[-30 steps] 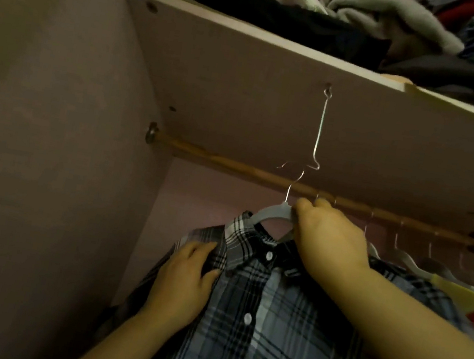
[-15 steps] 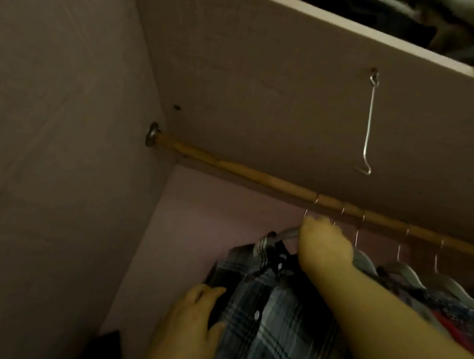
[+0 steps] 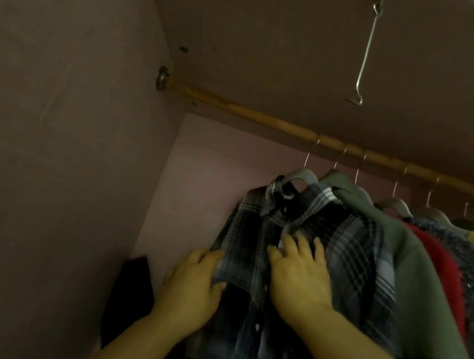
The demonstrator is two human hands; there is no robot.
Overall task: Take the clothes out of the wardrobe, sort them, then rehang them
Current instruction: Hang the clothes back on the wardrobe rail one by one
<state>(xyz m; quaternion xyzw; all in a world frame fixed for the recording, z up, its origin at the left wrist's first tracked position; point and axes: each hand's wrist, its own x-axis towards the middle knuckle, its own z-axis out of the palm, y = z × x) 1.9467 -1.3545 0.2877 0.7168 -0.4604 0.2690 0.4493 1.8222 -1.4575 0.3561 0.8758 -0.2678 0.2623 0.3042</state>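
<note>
Now the plaid shirt [image 3: 351, 255] hangs on its own: its grey hanger [image 3: 302, 176] has its wire hook over the wooden rod [image 3: 241, 111], at the left end of the row of clothes. A second ago the right hand [image 3: 300, 277] was up at the hanger's neck just under the rod. It has since let go and come down, and it lies flat on the shirt front with fingers spread and straight, holding nothing. The left hand [image 3: 192, 288] grips the shirt's left edge, thumb over the cloth and fingers at its border. I judge this shirt rehung, with only smoothing or straightening left before the next garment.

The shirt hangs collar up and hem down, so its long axis runs roughly vertical, though the low viewpoint makes it lean. Its buttoned front, with white buttons [image 3: 257, 327] down the placket, faces the person and slightly toward the wardrobe's side wall [image 3: 46, 147].

Just beside it on the right, and touching it, hangs an olive green garment [image 3: 418, 288], then a red one [image 3: 445, 277], with more hangers further along the rod. Above, a bent wire hook [image 3: 366, 50] dangles from the underside of the shelf. Low on the left, a dark item [image 3: 131, 296] leans in the corner; I cannot tell what it is.
</note>
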